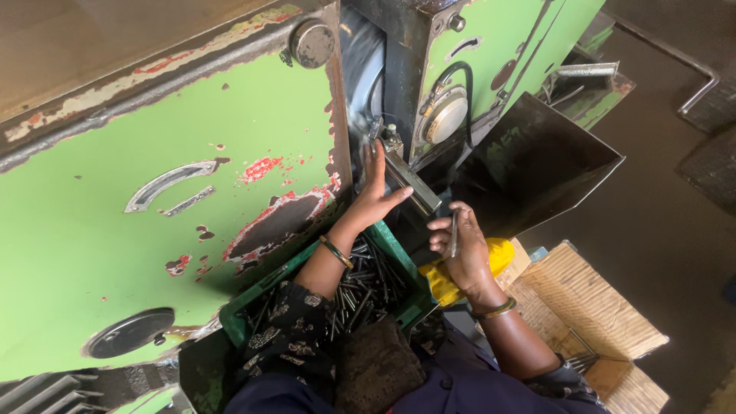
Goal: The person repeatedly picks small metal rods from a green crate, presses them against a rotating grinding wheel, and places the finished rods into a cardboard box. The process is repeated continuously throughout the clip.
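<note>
I count one green plastic crate [399,253] below my left forearm, filled with dark metal rods [360,287], too many and too tangled to count. I see one more slim metal rod [454,234], and it sits in my right hand [464,257], whose fingers are curled shut around it so it stands nearly upright. My left hand [374,195] is spread open, fingers straight, with the palm and thumb lying against the angled steel guide block [410,184] of the worn green machine [153,192]. One yellow cloth [494,257] shows just under my right hand. One corrugated cardboard box [590,307] lies to the right of my right wrist. The two hands are near each other, with a narrow dark gap between them; the black metal chute [537,161] closes in just beyond my right hand.
</note>
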Demonstrator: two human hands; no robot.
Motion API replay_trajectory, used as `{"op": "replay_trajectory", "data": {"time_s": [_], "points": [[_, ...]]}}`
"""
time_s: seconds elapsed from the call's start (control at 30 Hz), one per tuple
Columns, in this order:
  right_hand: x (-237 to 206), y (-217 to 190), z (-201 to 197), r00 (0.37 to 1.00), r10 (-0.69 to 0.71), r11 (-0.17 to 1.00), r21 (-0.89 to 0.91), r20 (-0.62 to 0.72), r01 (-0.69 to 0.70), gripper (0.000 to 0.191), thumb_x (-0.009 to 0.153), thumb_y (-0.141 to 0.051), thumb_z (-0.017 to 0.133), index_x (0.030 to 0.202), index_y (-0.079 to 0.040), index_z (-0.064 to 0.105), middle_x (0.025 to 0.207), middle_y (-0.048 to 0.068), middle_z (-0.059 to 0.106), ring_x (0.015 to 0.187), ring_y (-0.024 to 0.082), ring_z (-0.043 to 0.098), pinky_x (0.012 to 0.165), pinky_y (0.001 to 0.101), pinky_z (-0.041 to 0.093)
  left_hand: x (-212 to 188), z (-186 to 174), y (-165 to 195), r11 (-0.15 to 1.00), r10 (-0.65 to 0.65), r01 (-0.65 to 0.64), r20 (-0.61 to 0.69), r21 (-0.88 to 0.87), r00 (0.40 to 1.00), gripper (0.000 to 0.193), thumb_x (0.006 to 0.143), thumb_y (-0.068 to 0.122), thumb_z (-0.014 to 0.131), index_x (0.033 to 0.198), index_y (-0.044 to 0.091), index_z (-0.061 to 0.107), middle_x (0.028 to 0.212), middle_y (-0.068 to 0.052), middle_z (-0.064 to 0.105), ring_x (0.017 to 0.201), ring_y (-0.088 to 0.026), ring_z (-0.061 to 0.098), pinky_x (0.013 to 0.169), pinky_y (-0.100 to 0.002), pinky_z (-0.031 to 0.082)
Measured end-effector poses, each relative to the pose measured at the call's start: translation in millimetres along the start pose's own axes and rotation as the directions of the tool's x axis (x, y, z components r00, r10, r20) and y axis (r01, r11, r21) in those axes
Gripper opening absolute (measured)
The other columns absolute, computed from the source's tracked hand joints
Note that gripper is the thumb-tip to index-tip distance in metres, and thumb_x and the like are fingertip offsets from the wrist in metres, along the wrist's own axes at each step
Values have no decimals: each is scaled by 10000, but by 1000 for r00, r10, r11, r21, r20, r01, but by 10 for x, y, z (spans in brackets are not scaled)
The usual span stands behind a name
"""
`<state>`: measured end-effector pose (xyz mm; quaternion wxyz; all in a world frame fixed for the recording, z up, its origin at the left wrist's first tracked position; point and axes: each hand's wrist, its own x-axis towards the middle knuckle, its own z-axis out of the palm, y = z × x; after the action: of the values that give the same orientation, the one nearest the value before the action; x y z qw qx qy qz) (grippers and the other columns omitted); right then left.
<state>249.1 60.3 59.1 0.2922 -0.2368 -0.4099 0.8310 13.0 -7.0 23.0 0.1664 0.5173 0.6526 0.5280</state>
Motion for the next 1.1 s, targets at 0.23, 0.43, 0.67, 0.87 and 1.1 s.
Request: {"op": "replay_trajectory", "data": {"time_s": [0.23,0.43,0.67,0.87,1.1], "points": [[56,152,-161,989,-150,979,144,16,146,250,1134,-376,500,1121,-128,528,764,-8,510,639,99,435,584,254,373,8,19,-39,998,61,-61,-25,-13,998,1061,1019,472,626,1637,113,-158,1697,-297,-234,1588,-425,-212,1279,-544,16],[42,97,-133,992,38,998,48,123,-44,150,1049,-307,544,1076,-162,518,943,61,671,796,144,609,682,275,506,15,64,-108,1000,27,-27,-31,-3,999,947,1070,402,556,1646,114,-139,1710,-267,-221,1599,-408,-174,1280,-533,13],[13,60,-116,956,46,993,91,289,-75,117,1049,-219,596,1091,-168,500,1200,146,689,941,182,661,777,304,549,1,90,-66,992,107,-97,-136,78,985,960,1058,425,601,1690,124,-55,1756,-261,-161,1650,-407,-122,1332,-540,44],[-11,25,-63,948,47,995,64,315,-71,122,1048,-241,580,1103,-165,502,1281,152,665,1005,191,657,812,316,550,10,-3,93,989,96,-91,-41,115,994,1369,750,571,810,1578,95,-171,1602,-319,-262,1507,-454,-195,1198,-587,16],[-27,6,-32,967,41,998,41,251,-53,189,1055,-303,537,1165,-159,484,1281,177,658,980,202,646,814,324,550,10,65,-103,997,66,-63,-62,44,996,1036,1027,461,625,1661,107,-113,1706,-312,-197,1605,-444,-148,1284,-566,41]]}}
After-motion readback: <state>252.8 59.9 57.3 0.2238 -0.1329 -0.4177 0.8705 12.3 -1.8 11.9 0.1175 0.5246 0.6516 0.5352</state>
